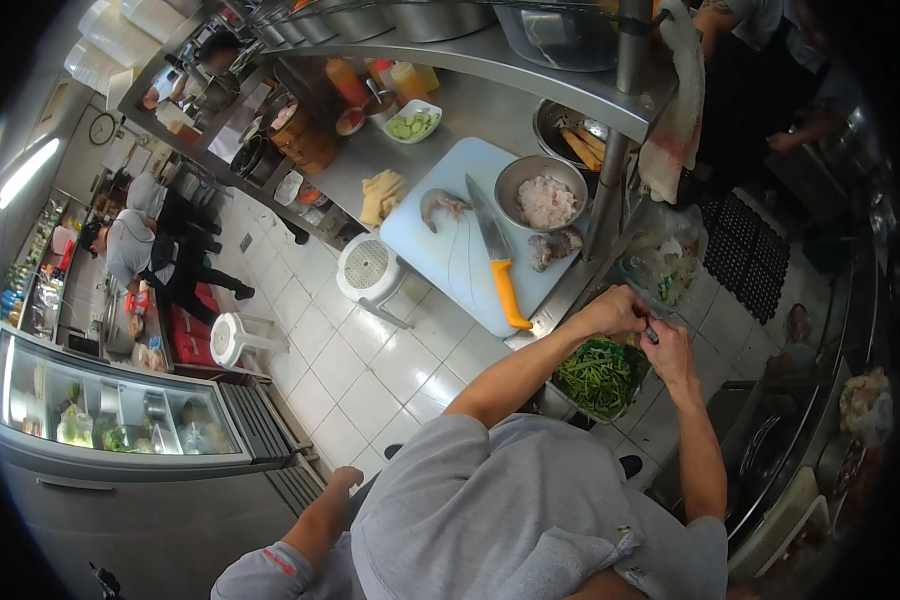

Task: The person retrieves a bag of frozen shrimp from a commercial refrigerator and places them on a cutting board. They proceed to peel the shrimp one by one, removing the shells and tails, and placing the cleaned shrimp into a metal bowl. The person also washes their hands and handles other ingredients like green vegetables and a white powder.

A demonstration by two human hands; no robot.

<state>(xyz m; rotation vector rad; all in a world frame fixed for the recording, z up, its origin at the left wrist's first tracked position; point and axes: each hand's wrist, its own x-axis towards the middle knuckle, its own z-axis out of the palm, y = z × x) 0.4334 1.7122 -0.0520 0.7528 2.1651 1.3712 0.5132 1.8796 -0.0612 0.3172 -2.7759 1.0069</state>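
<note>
My left hand (621, 311) and my right hand (669, 352) meet over a tub of cut green vegetables (601, 379). Pinched between their fingers is a small grey item (651, 331), too small and covered to name surely. Left of them, a white cutting board (427, 251) overhangs the steel counter's front edge. On it lie a whole raw shrimp (441, 208) with long feelers, a chef's knife (504, 266) with a yellow handle, and a heap of grey shrimp pieces (553, 247). A steel bowl of peeled pale shrimp meat (546, 201) sits at the board's far right.
A clear plastic bag of scraps (667, 262) hangs beyond my hands. A steel post (613, 172) carries the shelf (465, 56) above the counter. White stools (371, 270) stand on the left. Another person's arm (319, 521) is close at lower left.
</note>
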